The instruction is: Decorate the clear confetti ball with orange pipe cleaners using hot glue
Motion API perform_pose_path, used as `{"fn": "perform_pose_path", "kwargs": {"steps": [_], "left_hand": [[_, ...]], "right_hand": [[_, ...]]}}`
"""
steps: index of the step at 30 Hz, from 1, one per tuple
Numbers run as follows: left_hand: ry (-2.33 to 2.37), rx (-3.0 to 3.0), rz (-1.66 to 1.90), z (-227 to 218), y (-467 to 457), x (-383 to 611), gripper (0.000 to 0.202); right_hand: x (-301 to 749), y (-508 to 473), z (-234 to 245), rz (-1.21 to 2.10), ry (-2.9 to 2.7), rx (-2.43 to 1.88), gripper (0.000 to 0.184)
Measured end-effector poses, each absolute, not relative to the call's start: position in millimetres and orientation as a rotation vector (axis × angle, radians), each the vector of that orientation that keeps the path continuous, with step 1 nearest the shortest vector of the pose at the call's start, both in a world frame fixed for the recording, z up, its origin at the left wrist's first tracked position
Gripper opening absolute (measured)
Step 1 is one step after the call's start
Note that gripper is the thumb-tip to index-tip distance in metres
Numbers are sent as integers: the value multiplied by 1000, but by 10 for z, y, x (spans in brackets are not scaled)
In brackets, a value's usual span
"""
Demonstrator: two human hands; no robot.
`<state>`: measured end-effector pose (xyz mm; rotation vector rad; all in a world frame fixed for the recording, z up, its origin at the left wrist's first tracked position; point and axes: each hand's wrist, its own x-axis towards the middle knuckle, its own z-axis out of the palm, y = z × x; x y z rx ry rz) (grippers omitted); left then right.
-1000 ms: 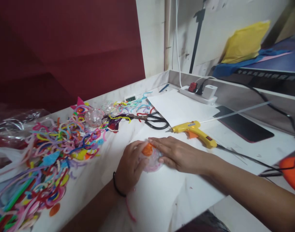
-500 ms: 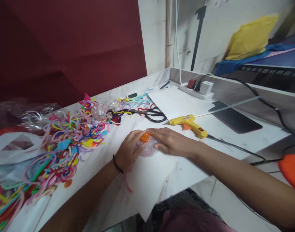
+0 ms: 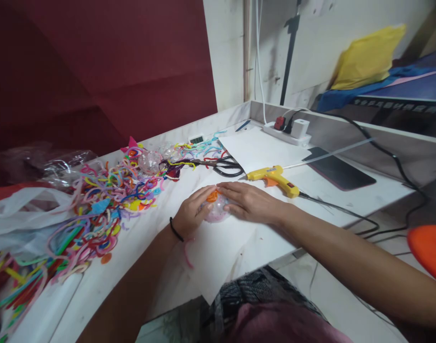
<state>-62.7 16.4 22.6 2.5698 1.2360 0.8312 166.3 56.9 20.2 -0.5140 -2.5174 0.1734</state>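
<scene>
Both my hands cup a small clear pinkish ball [image 3: 215, 212] with an orange piece [image 3: 213, 196] on top, resting on a white paper sheet [image 3: 235, 247] on the table. My left hand [image 3: 191, 213], with a black band at the wrist, curls round the ball's left side. My right hand [image 3: 247, 201] lies over its right side, fingers stretched and pressed against it. A pink strand trails from under the left wrist.
A heap of coloured pipe cleaners [image 3: 96, 209] covers the table's left, with plastic bags [image 3: 21, 214] beside it. Black scissors [image 3: 225, 166], a yellow glue gun [image 3: 271, 177] with cord, a dark phone [image 3: 337, 169], a power strip [image 3: 285, 131] lie behind. An orange object [image 3: 430, 247] sits at right.
The view has pulled back and tilted down, showing more of my arms and lap. Both hands stay cupped round the ball in the same place.
</scene>
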Motion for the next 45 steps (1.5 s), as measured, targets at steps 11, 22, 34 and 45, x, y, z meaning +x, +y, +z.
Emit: {"fn": "perform_pose_path", "kwargs": {"steps": [11,22,34,45], "left_hand": [[1254,2600,870,199,143,-601,41],[1263,2718,856,234,117,-598,40],[1115,2755,882,240,241,-679,41],[1188,2631,991,184,203,-640,38]], "right_hand": [[1660,557,242,95,-2484,-462,40],[1611,495,255,19,-2461,-483,32],[1574,495,308,313,-2325,-487,31],[1557,478,325,453,-2302,-477,45]]}}
